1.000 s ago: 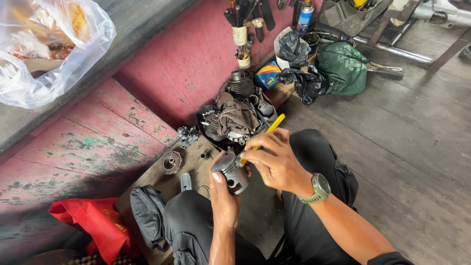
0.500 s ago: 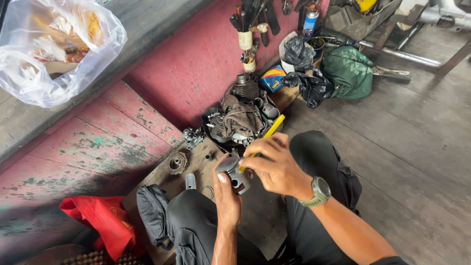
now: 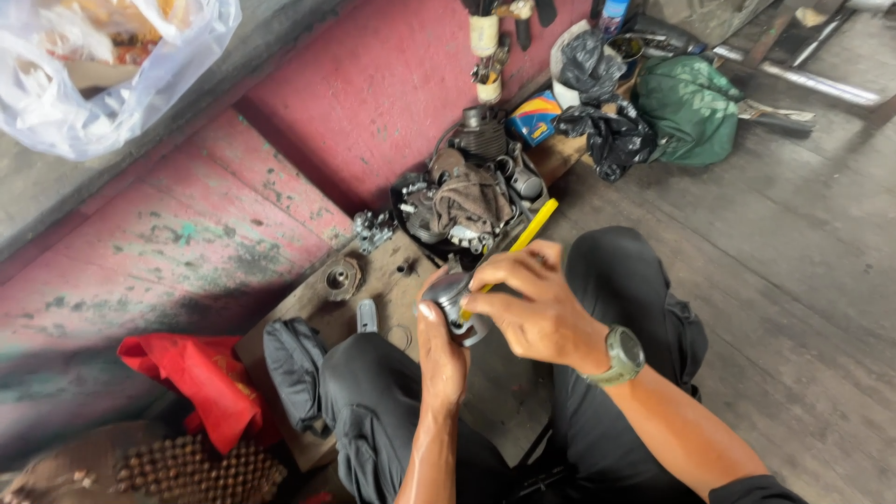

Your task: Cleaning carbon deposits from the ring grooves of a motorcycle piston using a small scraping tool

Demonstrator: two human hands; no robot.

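Observation:
My left hand grips a small grey metal piston-like part above my lap. Over it, my right hand, with a green wristwatch, holds a yellow-handled tool whose tip is at the part. The tool's tip is hidden behind my fingers. I squat in black trousers over a dirty wooden board.
A dismantled engine with a brown rag lies past the board. Small metal parts and a gear cluster rest on the board. Red cloth, black cloth, chain at left. Black bags and green bag lie beyond.
The view has shifted slightly. My right hand has moved a little further over the metal part, still working the yellow tool. My left hand keeps its grip.

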